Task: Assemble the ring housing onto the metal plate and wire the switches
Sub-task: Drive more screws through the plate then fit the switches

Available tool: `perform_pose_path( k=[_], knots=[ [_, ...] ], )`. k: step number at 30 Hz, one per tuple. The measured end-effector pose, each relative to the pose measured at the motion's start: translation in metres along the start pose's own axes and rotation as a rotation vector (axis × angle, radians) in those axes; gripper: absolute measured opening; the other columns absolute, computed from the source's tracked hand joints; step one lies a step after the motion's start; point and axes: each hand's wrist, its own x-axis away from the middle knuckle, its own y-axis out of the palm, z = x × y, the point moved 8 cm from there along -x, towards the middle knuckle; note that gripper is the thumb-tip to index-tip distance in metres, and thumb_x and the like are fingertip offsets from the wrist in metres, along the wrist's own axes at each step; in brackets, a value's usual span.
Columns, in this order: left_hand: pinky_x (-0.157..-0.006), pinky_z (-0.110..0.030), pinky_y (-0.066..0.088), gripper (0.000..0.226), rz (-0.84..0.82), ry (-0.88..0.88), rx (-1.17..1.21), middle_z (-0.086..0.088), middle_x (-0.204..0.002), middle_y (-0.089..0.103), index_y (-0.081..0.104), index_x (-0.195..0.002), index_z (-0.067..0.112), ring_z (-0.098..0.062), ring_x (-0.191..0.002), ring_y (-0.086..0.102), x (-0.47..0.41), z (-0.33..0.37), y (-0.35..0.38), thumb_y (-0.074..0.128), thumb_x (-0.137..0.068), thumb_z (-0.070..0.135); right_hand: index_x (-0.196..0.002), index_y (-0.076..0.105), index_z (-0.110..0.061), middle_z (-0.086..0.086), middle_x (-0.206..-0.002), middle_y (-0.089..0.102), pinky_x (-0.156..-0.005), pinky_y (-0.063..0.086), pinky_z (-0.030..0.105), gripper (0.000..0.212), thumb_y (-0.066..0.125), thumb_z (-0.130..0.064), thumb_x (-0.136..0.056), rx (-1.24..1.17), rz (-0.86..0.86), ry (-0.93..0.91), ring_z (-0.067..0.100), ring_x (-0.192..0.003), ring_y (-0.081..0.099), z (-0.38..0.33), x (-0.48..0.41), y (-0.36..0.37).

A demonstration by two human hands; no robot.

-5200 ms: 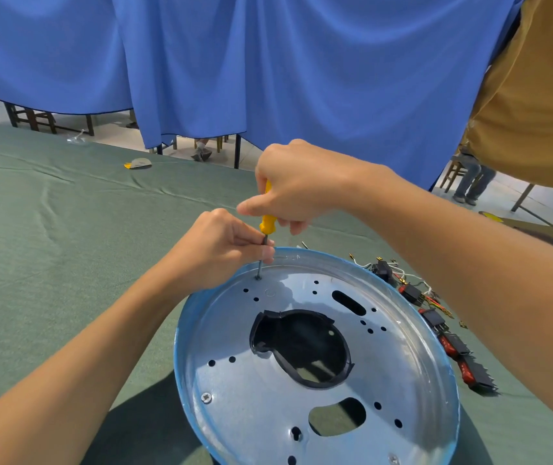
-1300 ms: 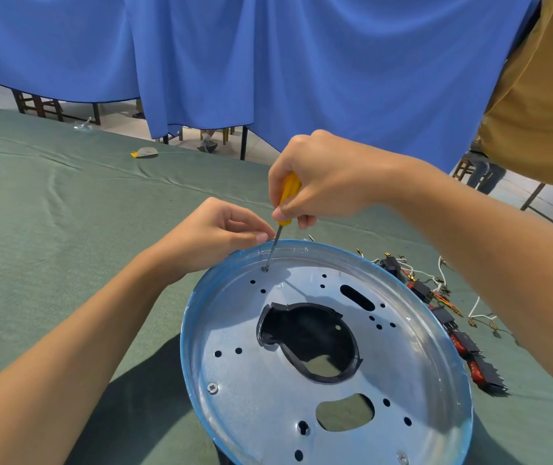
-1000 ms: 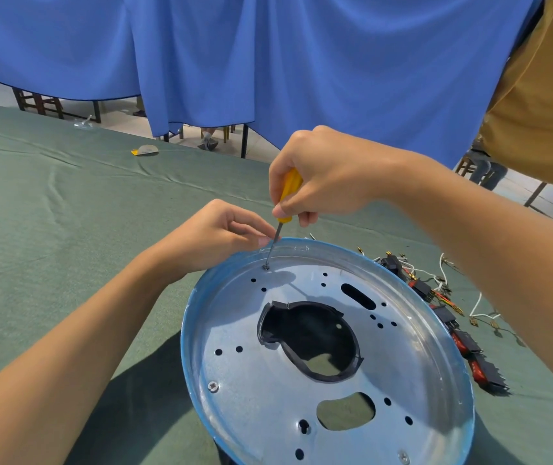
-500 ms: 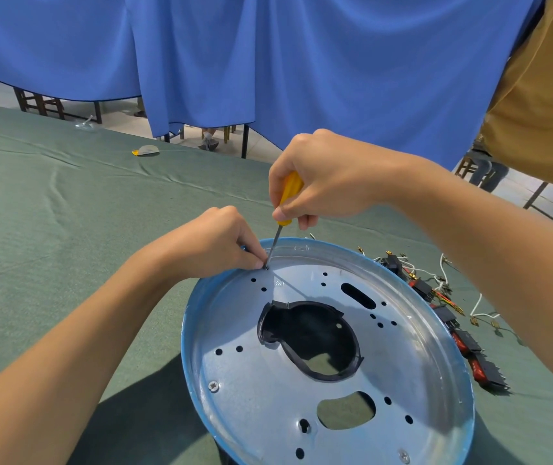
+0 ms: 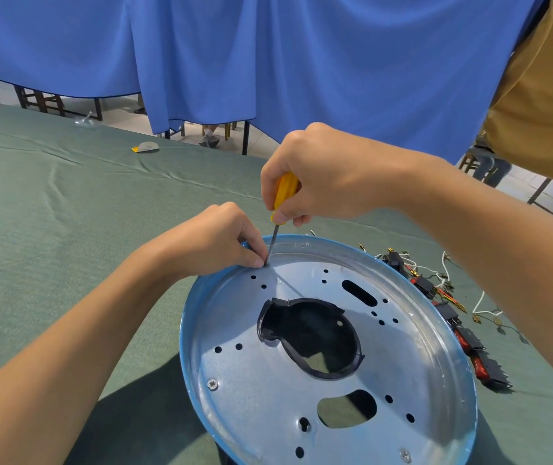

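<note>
My right hand (image 5: 322, 176) grips the screwdriver (image 5: 285, 193), shaft tilted; my left hand (image 5: 208, 243) pinches its tip at a far-left hole in the metal plate (image 5: 402, 364); the ring housing (image 5: 302, 325) sits at centre; switches (image 5: 469, 340) lie right.

Hung with folded blue curtains (image 5: 302, 62) across the back. Spread with wrinkled green tablecloth (image 5: 50, 229). Below the hem, pale floor (image 5: 120, 119) and dark wooden chairs (image 5: 38, 100).

I log the metal plate (image 5: 251, 391) as bare galvanised sheet — smooth, glossy, faintly spangled. Ring housing (image 5: 288, 327): black plastic, slight sheen. Screwdriver handle (image 5: 286, 189): yellow glossy plastic. Tablecloth (image 5: 66, 229): green woven cloth — matt, creased.
</note>
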Motion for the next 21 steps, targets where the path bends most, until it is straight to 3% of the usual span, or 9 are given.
perform_pose_path(
  k=[4,8,13,15,18,21],
  knots=[
    [-0.079,-0.036,0.053,0.016,0.0,0.009,-0.016,0.004,-0.079,0.073,0.078,-0.074,0.031,-0.019,-0.081,0.063,0.0,0.001,0.001,0.077,-0.081,0.017,-0.073,0.068,-0.021,-0.013,-0.057,0.063,-0.048,0.045,0.009,0.012,0.075,-0.017,-0.082,-0.011,-0.001,0.022,0.003,-0.054,0.067,0.0,-0.002,0.0],
    [-0.061,-0.014,0.041,0.025,0.009,0.026,-0.004,0.011,-0.069,0.069,0.074,-0.066,0.036,-0.002,-0.068,0.054,0.0,0.001,0.001,0.078,-0.081,0.017,-0.075,0.07,-0.013,-0.006,-0.054,0.069,-0.049,0.044,0.004,0.011,0.072,-0.017,-0.084,0.002,-0.056,0.086,0.0,-0.054,0.068,0.002,-0.006,0.001],
    [-0.058,-0.005,0.037,0.017,0.005,0.016,-0.005,0.031,-0.06,0.062,0.076,-0.068,0.033,0.01,-0.064,0.052,0.001,0.002,0.001,0.079,-0.079,0.021,-0.07,0.064,-0.011,-0.008,-0.052,0.068,-0.054,0.053,0.017,0.023,0.066,-0.024,-0.088,0.062,-0.07,0.199,0.0,-0.056,0.068,0.005,-0.012,0.005],
    [-0.054,-0.005,0.036,0.008,0.02,0.015,0.008,0.028,-0.053,0.059,0.078,-0.07,0.028,0.009,-0.058,0.05,0.002,0.006,-0.001,0.082,-0.077,0.028,-0.069,0.059,-0.014,-0.008,-0.049,0.066,-0.045,0.046,0.016,0.024,0.065,-0.025,-0.09,-0.046,-0.058,0.319,0.005,-0.055,0.069,0.016,-0.008,0.005],
    [-0.048,-0.012,0.033,0.024,0.063,-0.018,0.012,0.023,-0.043,0.053,0.069,-0.055,0.036,0.004,-0.052,0.048,-0.001,0.008,-0.001,0.082,-0.075,0.037,-0.073,0.06,-0.012,-0.005,-0.047,0.065,-0.05,0.049,0.017,0.024,0.063,-0.026,-0.093,-0.134,-0.084,0.403,0.009,-0.05,0.068,0.023,-0.002,0.007],
    [-0.056,-0.027,0.037,0.039,0.101,-0.065,-0.019,0.02,-0.041,0.052,0.06,-0.043,0.039,-0.004,-0.05,0.043,-0.003,0.006,-0.002,0.083,-0.075,0.037,-0.074,0.058,-0.007,0.0,-0.047,0.065,-0.053,0.055,0.019,0.027,0.059,-0.024,-0.095,-0.115,-0.126,0.401,0.012,-0.045,0.067,0.018,-0.005,0.008]
  ],
)
